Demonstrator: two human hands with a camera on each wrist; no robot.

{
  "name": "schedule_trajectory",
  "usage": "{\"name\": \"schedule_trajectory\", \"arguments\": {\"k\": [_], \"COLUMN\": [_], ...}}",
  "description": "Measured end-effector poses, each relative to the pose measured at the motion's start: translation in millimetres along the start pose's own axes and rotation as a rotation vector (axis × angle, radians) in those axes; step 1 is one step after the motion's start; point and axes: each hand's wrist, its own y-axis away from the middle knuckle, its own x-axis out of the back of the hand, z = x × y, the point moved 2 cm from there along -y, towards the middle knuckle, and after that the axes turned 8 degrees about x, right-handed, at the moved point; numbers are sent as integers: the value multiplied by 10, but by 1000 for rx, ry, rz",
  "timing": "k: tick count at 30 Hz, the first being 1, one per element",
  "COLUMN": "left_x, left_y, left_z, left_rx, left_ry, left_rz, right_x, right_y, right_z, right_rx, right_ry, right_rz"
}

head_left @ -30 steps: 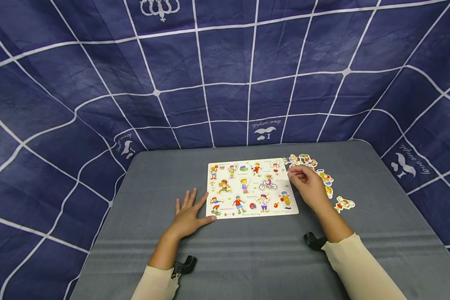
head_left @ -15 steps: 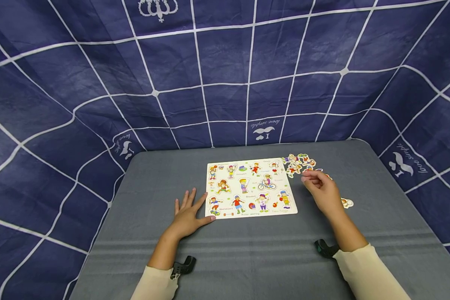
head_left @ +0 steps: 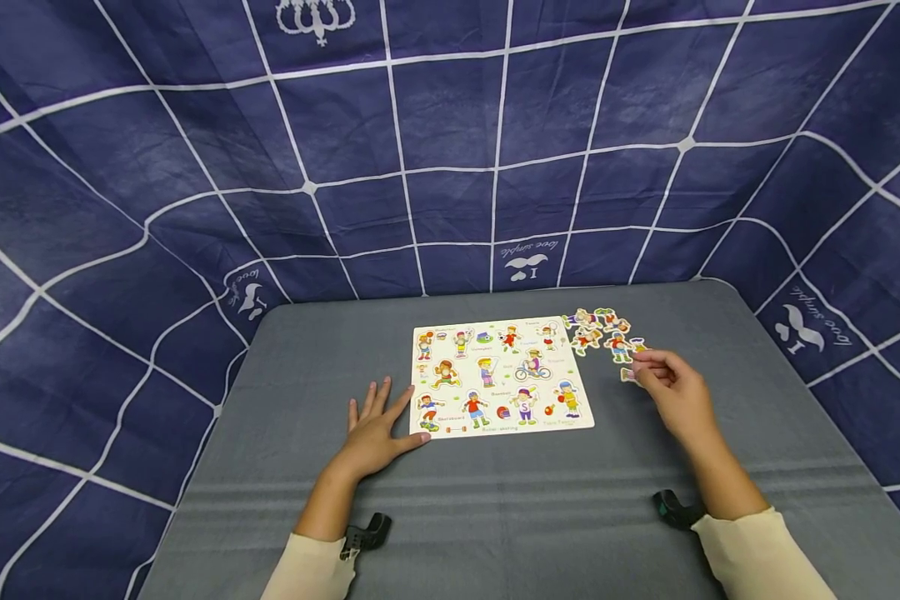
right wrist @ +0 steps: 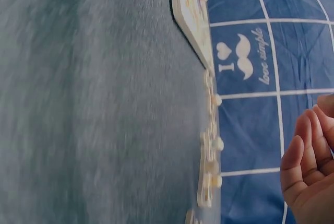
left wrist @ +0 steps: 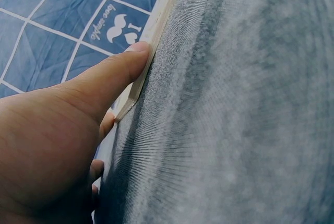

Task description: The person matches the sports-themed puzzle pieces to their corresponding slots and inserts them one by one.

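- The blue backdrop cloth (head_left: 450, 150) with its white grid rises behind and to both sides of the worktop, just as it does in the earlier frames.
- The grey worktop (head_left: 495, 517) carries everything and shows no change.
- The puzzle board (head_left: 498, 377) lies flat near the middle of the worktop, printed with small sports figures; it sits where it sat a second ago.
- The left hand (head_left: 375, 429) rests flat and spread on the worktop at the board's near left corner, holding nothing. In the left wrist view its thumb (left wrist: 112, 75) presses against the board's edge (left wrist: 151, 36). This hand has not moved.
- The right hand (head_left: 675, 396) has drawn away to the right. A second ago it hovered at the board's right edge; now it is clear of the board, beside the loose pieces.
- Its fingers are curled in, and the fingertips appear to pinch one small puzzle piece (head_left: 630, 374) just above the worktop; the hold itself is too small to see surely.
- The loose puzzle pieces (head_left: 600, 327) lie scattered just off the board's far right corner. More of them show now that the hand has moved off them.
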Motion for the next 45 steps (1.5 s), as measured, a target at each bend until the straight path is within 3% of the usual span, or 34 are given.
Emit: {"name": "schedule_trajectory", "arguments": {"k": [7, 20, 31, 37, 45], "left_x": [0, 17, 15, 10, 1], "left_y": [-2, -4, 2, 3, 0], "left_z": [19, 20, 14, 15, 7], "left_rx": [-3, -7, 2, 5, 1], "left_ry": [-10, -9, -10, -6, 2], "left_rz": [5, -1, -6, -7, -3], "right_x": [184, 474, 620, 636, 624], "right_y": [74, 193, 220, 255, 222], "right_z": [61, 232, 329, 374, 433], "right_rx": [7, 8, 55, 11, -18], "right_ry": [58, 125, 280, 379, 434], "right_rz": [26, -13, -165, -250, -323]}}
